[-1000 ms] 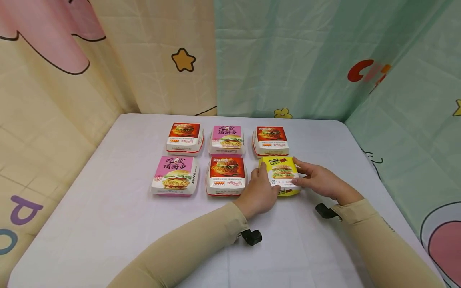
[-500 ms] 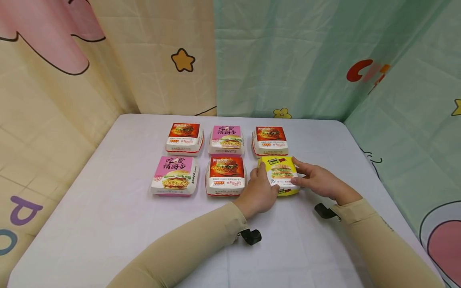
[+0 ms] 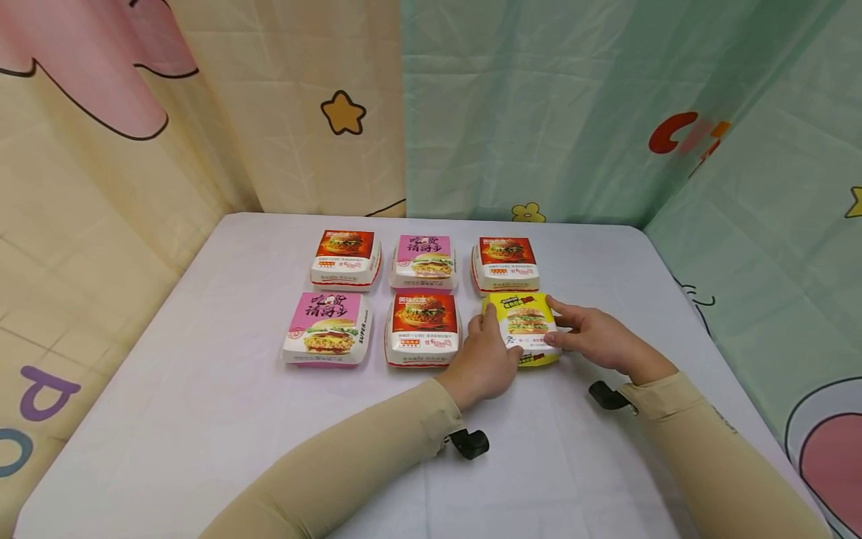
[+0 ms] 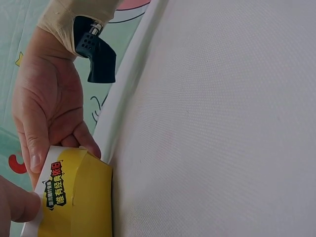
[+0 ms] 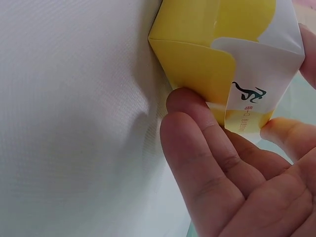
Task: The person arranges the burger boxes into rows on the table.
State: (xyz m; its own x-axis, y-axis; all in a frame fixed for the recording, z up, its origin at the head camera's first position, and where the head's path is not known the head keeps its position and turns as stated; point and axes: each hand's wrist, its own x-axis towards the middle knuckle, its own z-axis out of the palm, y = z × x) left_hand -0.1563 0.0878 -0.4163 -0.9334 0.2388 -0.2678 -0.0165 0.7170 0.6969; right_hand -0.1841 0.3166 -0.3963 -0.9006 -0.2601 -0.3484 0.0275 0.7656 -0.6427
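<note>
A yellow-and-white paper burger box [image 3: 532, 322] rests on the white-covered table at the right end of the front row. From its left side my left hand [image 3: 481, 359] grips it, thumb at the near corner. My right hand [image 3: 602, 340] holds the opposite side. In the left wrist view, the right hand [image 4: 52, 103] has its thumb over the upper edge of the box [image 4: 86, 197] and other fingers along the side. The right wrist view shows fingertips low against the box [image 5: 192, 59]. Close to my left hand sits a red-and-white burger box [image 3: 423, 329].
A pink burger box [image 3: 326, 329] stands at the front left. Behind are a red burger box [image 3: 346, 260], another pink one [image 3: 424, 262] and another red one [image 3: 505, 264]. The table [image 3: 202, 419] has a white cover; printed curtains [image 3: 512, 112] hang around it.
The yellow burger box and my right hand have shifted very slightly left. Both hands stay on the box, and the other boxes look the same.
</note>
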